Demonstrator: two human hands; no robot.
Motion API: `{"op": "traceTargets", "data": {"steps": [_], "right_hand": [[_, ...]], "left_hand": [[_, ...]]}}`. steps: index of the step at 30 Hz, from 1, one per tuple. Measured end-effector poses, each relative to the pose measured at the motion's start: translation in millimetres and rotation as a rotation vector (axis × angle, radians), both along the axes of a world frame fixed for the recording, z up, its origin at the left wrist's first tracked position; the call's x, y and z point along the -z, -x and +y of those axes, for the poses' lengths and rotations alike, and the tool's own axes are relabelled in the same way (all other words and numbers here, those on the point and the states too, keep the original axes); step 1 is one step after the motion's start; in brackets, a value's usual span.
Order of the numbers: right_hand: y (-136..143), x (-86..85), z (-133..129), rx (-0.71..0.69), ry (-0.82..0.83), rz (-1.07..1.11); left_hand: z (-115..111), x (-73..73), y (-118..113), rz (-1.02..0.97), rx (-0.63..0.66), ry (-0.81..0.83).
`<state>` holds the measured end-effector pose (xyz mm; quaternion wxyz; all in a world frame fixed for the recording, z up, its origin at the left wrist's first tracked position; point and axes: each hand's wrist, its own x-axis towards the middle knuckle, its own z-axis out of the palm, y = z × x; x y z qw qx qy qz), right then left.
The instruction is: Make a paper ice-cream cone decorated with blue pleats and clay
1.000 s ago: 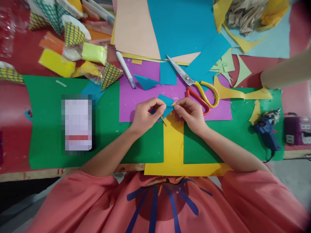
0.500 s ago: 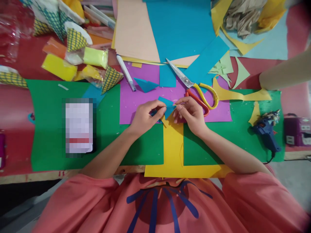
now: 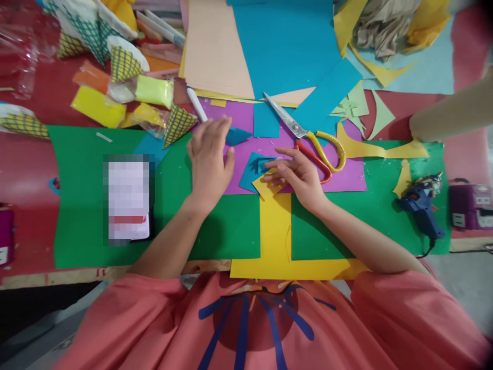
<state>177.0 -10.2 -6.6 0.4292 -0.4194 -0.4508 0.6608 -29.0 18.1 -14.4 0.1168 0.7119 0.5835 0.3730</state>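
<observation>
My left hand (image 3: 211, 159) is open, palm down, over the purple sheet (image 3: 246, 114). Its fingers hang beside a white pen (image 3: 197, 104) and partly cover a folded blue paper piece (image 3: 238, 136). My right hand (image 3: 295, 174) is also open, with fingers apart and slightly curled. Its fingertips hover by a cut blue paper piece (image 3: 248, 174) and a yellow paper strip (image 3: 269, 189), and nothing shows clearly between them. Shadows darken the blue piece. Just past my right hand lie scissors (image 3: 298, 131) with yellow and red handles, blades pointing away to the left.
A phone (image 3: 129, 200) lies left on the green sheet (image 3: 84, 180). At right are a blue glue gun (image 3: 421, 208) and a pale cylinder (image 3: 454, 110). Clay packets (image 3: 99, 107), patterned cones (image 3: 179, 125), blue sheets (image 3: 285, 46) and green paper scraps (image 3: 356, 103) sit farther back.
Both hands have let go of the small blue paper they pinched together. My left hand has moved up and left toward the pen, opening. My right hand has opened nearly in place.
</observation>
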Motion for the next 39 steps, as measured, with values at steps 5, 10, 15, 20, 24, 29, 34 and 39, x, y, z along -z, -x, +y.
{"op": "traceTargets", "data": {"steps": [5, 10, 15, 20, 24, 29, 34, 39], "right_hand": [[-2, 0.7, 0, -0.013, -0.036, -0.028], [-2, 1.3, 0, 0.019, -0.062, -0.043], [4, -5.5, -6, 0.043, -0.065, -0.060], [11, -13.6, -12, -0.043, -0.030, -0.028], [8, -12.9, -12, -0.027, -0.029, -0.056], [2, -9.8, -9, -0.028, -0.061, -0.108], [-3, -7.0, -4, -0.011, -0.056, -0.117], [-1, -5.3, -2, -0.023, -0.041, -0.089]], "left_hand": [[2, 6.9, 0, -0.010, -0.040, 0.040], [5, 6.4, 2, -0.192, 0.017, 0.108], [-9, -6.4, -10, -0.473, 0.016, 0.060], [-34, -9.1, -31, -0.633, 0.141, 0.097], [-40, -2.5, -37, -0.690, 0.204, 0.212], [-36, -4.4, -29, -0.525, 0.256, 0.329], [-30, -12.1, -25, -0.326, 0.420, 0.347], [-24, -8.8, -22, -0.400, 0.316, 0.385]]}}
